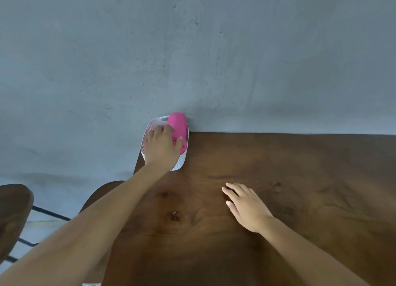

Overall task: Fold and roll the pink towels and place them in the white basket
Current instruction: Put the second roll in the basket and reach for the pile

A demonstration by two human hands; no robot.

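Here's the white basket (179, 165), sitting on the far left corner of the wooden table (300, 170), right up against the grey wall (192, 49). One pink towel (177, 122), rolled up, lies inside it along the right-hand side, its far end poking above the rim. The left hand (162, 148) is stretched out over the basket, palm down, fingers (158, 128) fanned apart. The forefinger and the thumb (179, 141) sit on either side of the roll's near part, while the other fingers spread across the basket's left half. Is it gripping the towel or only resting on it? Cannot tell from here. The right hand (246, 204) is well back from the basket, nearer the person and off to the right. It lies flat on the bare wood, fingers loose and slightly parted, holding nothing at all.
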